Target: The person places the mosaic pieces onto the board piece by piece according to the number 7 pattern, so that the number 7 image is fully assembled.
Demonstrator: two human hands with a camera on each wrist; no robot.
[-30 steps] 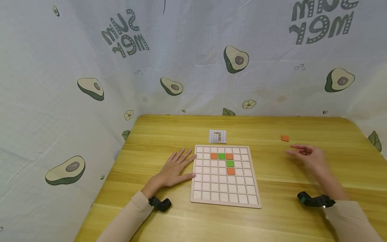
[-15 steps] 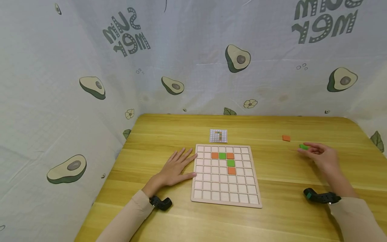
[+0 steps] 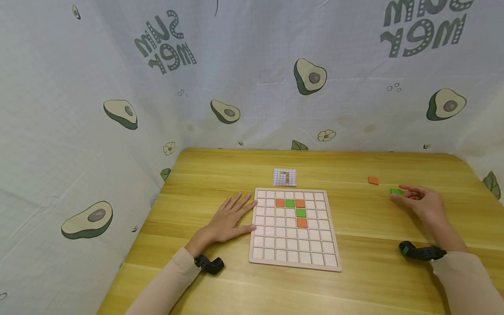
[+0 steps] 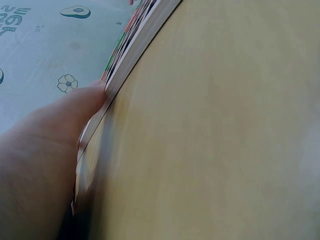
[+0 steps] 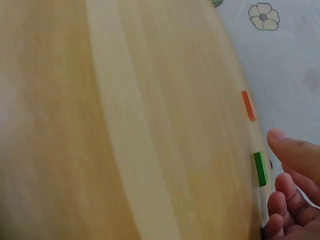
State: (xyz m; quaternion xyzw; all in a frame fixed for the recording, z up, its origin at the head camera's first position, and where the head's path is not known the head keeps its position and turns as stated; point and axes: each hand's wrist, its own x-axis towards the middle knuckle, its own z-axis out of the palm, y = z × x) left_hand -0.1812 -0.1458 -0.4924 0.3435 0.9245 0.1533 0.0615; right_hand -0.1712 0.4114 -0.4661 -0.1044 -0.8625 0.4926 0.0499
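Note:
My left hand (image 3: 225, 222) lies flat with fingers spread, thumb and index fingertip at the left edge of a pale wooden grid board (image 3: 271, 254). In the left wrist view its thumb (image 4: 92, 97) touches the board's side. Three orange tiles, one of them in the top row of tiles (image 3: 280, 202), and two green ones, one beside it (image 3: 289, 203), sit in the board's cells. My right hand (image 3: 425, 203) is at a loose green tile (image 3: 396, 192), thumb and index finger on either side. In the right wrist view the tile (image 5: 260, 169) lies on the table, the thumb apart from it.
A loose orange tile (image 3: 373, 180) lies on the table beyond the right hand. A small printed grid card (image 3: 285, 177) lies just behind the board. White cloth with avocado prints (image 3: 252, 87) hangs behind the wooden table (image 3: 220, 291).
My right hand has moved to the right, and the green tile beside its fingertips has come into sight. The left hand and the board stay put.

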